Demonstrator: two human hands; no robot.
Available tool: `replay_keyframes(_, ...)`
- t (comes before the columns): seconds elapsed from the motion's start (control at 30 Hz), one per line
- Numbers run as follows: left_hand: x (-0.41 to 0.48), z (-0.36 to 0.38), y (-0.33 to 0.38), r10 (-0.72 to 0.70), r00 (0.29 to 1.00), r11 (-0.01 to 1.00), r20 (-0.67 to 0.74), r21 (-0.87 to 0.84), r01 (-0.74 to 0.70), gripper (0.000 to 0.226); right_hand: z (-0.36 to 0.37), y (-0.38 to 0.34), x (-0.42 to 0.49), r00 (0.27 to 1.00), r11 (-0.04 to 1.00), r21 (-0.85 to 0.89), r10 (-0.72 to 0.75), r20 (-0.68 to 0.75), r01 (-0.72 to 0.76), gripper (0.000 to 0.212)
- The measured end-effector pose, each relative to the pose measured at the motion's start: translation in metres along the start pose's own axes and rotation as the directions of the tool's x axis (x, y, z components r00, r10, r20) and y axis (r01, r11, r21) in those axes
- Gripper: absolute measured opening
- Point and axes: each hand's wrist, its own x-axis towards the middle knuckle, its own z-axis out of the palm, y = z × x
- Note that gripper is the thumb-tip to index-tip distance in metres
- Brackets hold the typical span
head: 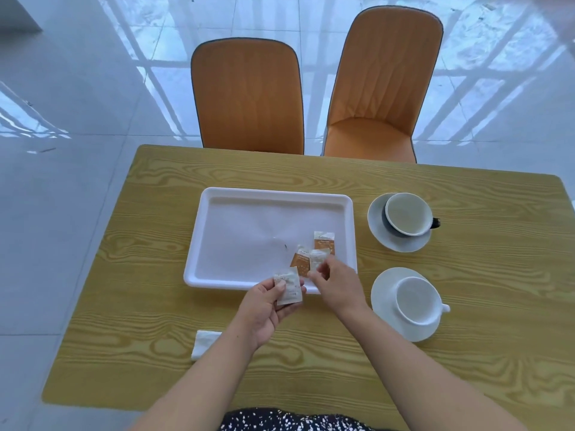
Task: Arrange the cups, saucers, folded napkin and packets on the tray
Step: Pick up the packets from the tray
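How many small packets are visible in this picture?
4. One orange packet and another lie in the tray; the right hand holds a pale one, the left hand another. More may be hidden.

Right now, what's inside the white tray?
Inside the tray lie sugar packets: one orange packet near the right wall, another orange one and a white packet at the right hand. That hand covers part of them, so more may hide.
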Motion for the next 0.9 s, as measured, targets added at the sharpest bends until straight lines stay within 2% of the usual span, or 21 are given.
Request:
replay_keyframes(0.07, -0.002, -0.003, 0.004, 0.014, 1.0, 1.0, -0.009, 0.013, -0.014, 0.026, -0.003, 0.002, 0.011, 0.998, 0.999, -0.003, 0.047, -0.033, -0.047, 0.017)
replay_keyframes(0.3, -0.007, -0.01, 0.008, 0.041, 0.999, 0.999, -0.019, 0.03, -0.04, 0.024, 0.008, 0.002, 0.026, 0.984, 0.966, -0.183, 0.177, -0.035, -0.18, 0.04)
replay_keyframes(0.4, -0.01, -0.011, 0.006, 0.047, 0.999, 0.999, -0.027, 0.03, -0.046, 0.023, 0.013, -0.002, 0.029, 0.974, 0.96, -0.161, 0.224, -0.041, -0.228, 0.047)
replay_keyframes(0.43, -0.01, -0.011, 0.005, 0.044, 0.998, 0.999, -0.034, 0.027, -0.044, 0.023, 0.014, -0.003, 0.029, 0.969, 0.96, -0.136, 0.242, -0.043, -0.246, 0.047)
replay_keyframes(0.5, -0.012, -0.012, 0.002, 0.035, 0.998, 0.999, -0.056, 0.023, -0.034, 0.023, 0.013, -0.001, 0.028, 0.969, 0.965, -0.099, 0.239, -0.056, -0.244, 0.032)
replay_keyframes(0.57, -0.013, -0.012, 0.0, 0.036, 0.996, 0.999, -0.077, 0.024, -0.034, 0.024, 0.008, 0.002, 0.025, 0.977, 0.98, -0.011, 0.196, -0.079, -0.198, 0.014)
replay_keyframes(0.63, -0.013, -0.01, 0.0, 0.045, 0.995, 0.999, -0.087, 0.028, -0.042, 0.025, 0.0, 0.005, 0.021, 0.986, 0.983, 0.107, 0.156, -0.066, -0.148, 0.007)
replay_keyframes(0.7, -0.013, -0.007, 0.001, 0.054, 0.994, 0.998, -0.093, 0.038, -0.051, 0.026, -0.01, 0.006, 0.014, 0.987, 0.953, 0.259, 0.161, 0.015, -0.159, 0.009)
replay_keyframes(0.77, -0.011, -0.002, 0.003, 0.057, 0.995, 0.998, -0.084, 0.045, -0.053, 0.027, -0.017, 0.006, 0.005, 0.981, 0.88, 0.434, 0.163, 0.108, -0.194, 0.015)
replay_keyframes(0.9, -0.01, 0.011, 0.005, 0.054, 0.996, 0.998, -0.071, 0.033, -0.051, 0.026, -0.023, 0.004, -0.015, 0.981, 0.793, 0.585, 0.089, 0.17, -0.173, 0.01)
